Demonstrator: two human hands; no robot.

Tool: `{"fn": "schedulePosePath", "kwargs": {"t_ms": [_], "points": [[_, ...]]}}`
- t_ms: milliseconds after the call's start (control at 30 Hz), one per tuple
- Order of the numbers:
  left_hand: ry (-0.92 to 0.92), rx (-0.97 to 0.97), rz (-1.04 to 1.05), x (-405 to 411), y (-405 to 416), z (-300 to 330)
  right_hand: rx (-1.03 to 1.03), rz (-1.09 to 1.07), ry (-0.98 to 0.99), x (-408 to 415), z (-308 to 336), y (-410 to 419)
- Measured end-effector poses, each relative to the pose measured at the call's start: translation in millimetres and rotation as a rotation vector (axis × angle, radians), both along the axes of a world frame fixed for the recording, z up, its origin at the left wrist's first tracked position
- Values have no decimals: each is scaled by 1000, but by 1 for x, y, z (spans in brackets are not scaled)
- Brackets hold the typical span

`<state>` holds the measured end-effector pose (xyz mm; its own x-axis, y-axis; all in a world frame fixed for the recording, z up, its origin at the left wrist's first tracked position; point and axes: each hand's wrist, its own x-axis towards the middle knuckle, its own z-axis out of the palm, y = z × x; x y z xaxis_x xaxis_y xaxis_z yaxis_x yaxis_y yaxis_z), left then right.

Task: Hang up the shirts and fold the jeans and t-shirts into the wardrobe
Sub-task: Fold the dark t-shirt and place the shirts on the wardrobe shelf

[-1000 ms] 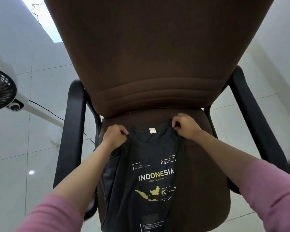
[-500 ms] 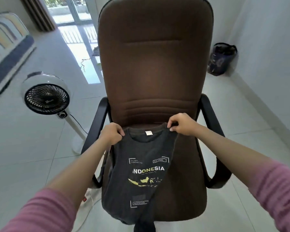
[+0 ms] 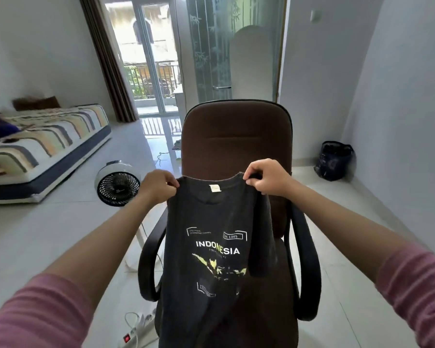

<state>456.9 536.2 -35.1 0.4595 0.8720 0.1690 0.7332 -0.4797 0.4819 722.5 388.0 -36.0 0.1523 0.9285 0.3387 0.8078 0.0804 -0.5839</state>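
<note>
A dark grey t-shirt hangs in the air in front of a brown office chair, held up by its two shoulders. The left hand pinches the shoulder seam on the left of the collar, fingers curled round the cloth; the right hand grips the other shoulder the same way, a little higher. The hands are apart, with the neckline and its small white label stretched between them. The shirt's front faces the camera: white lettering reads INDONESIA, with a yellow map shape below it, creased by folds in the cloth. The lower part of the shirt drapes down before the chair seat and runs out of the bottom of the view. Both forearms are bare, with pink sleeves pushed up near the elbows. On the white tiled floor to the left stands a round white fan, and behind it lies a mattress with a striped cover. A white power strip lies on the floor by the chair's base. A dark bag sits against the wall on the right.
</note>
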Motion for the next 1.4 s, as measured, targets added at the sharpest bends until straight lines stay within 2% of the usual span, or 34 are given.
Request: {"fn": "schedulePosePath", "kwargs": {"t_ms": [167, 300, 567, 700, 833, 1133, 1400], "points": [[-224, 68, -22, -5, -16, 46, 67, -9, -5, -5, 42, -22], [-327, 111, -96, -9, -25, 82, 155, -18, -57, -4, 79, -39], [-397, 159, -171, -1, -32, 140, 245, -145, -189, 7, 136, -55], [-390, 179, -233, 5, -30, 153, 224, -191, -125, 7, 148, -59], [-417, 150, -253, 7, -24, 158, 267, -255, -214, 6, 154, -59], [-534, 102, -402, 10, 0, 176, 178, -314, -327, -5, 185, -55], [-524, -12, -475, 10, 13, 185, -24, -127, -165, -8, 202, -51]]}}
